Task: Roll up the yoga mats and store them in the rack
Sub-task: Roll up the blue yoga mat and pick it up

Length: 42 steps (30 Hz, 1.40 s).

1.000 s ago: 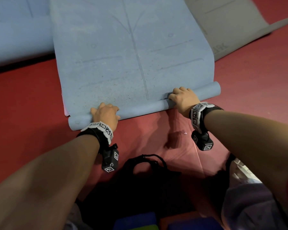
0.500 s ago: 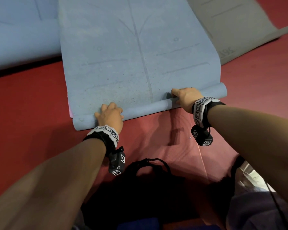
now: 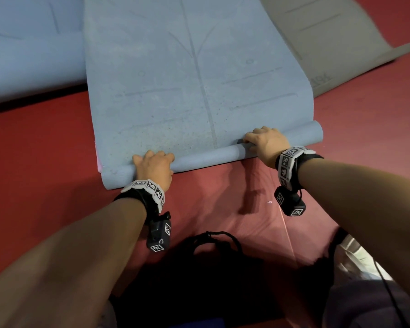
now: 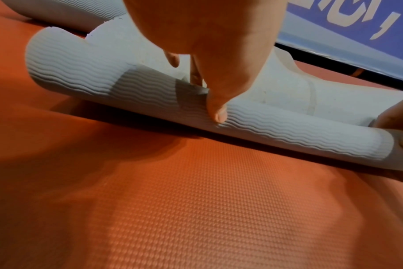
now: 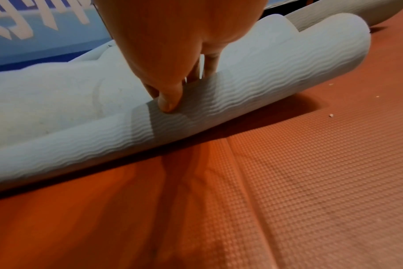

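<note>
A blue yoga mat lies flat on the red floor, its near end wound into a thin roll with a wavy ribbed outside. My left hand grips the roll near its left end, fingers curled over the top and thumb pressed on the near side. My right hand grips the roll toward its right end in the same way, thumb on the ribbed face. The rack is not in view.
A second blue mat lies flat at the far left and a grey mat at the far right. A pink-red mat lies under my arms. A black bag sits near my knees. A blue banner stands beyond.
Both hands have pushed the roll a little farther away along the mat. Their grip has stayed the same.
</note>
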Each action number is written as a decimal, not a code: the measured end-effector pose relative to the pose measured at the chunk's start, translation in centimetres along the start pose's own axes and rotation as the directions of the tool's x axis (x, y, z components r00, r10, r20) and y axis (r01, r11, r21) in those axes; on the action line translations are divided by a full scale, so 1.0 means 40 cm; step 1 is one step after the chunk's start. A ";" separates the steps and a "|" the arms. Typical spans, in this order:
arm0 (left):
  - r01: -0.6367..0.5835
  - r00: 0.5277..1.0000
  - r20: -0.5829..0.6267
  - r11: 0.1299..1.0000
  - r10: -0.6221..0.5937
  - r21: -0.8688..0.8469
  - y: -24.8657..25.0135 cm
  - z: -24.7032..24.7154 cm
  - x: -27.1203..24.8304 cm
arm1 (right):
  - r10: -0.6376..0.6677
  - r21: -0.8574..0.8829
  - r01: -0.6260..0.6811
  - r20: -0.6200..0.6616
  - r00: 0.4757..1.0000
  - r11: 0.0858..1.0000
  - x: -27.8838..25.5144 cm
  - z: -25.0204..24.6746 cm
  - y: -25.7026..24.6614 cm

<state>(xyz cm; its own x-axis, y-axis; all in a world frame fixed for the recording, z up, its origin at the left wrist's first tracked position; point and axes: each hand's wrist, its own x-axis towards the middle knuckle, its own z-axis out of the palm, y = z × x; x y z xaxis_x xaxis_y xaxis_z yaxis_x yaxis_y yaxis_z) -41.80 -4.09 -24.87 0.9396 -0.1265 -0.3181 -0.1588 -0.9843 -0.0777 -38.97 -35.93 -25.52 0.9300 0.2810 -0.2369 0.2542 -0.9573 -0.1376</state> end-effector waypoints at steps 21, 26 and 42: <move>0.002 0.999 -0.043 0.979 -0.011 -0.203 -0.043 -0.047 0.043 | -0.033 -0.028 0.032 -0.032 0.999 0.999 -0.014 -0.061 -0.027; -0.005 0.995 -0.098 0.979 -0.016 -0.204 -0.045 -0.046 0.028 | 0.040 0.026 -0.040 0.017 0.999 0.999 0.008 -0.071 -0.025; -0.126 0.988 -0.094 0.991 0.122 -0.033 -0.045 -0.062 0.014 | 0.161 0.164 -0.185 0.151 0.975 0.969 0.048 -0.111 -0.008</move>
<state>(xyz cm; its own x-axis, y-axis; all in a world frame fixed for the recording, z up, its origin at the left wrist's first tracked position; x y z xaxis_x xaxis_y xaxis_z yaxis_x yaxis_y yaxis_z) -40.24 -2.70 -22.57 0.9375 -0.2571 -0.2346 -0.2658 -0.9640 -0.0057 -36.08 -35.38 -21.65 0.9079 0.1301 -0.3984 0.0304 -0.9685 -0.2470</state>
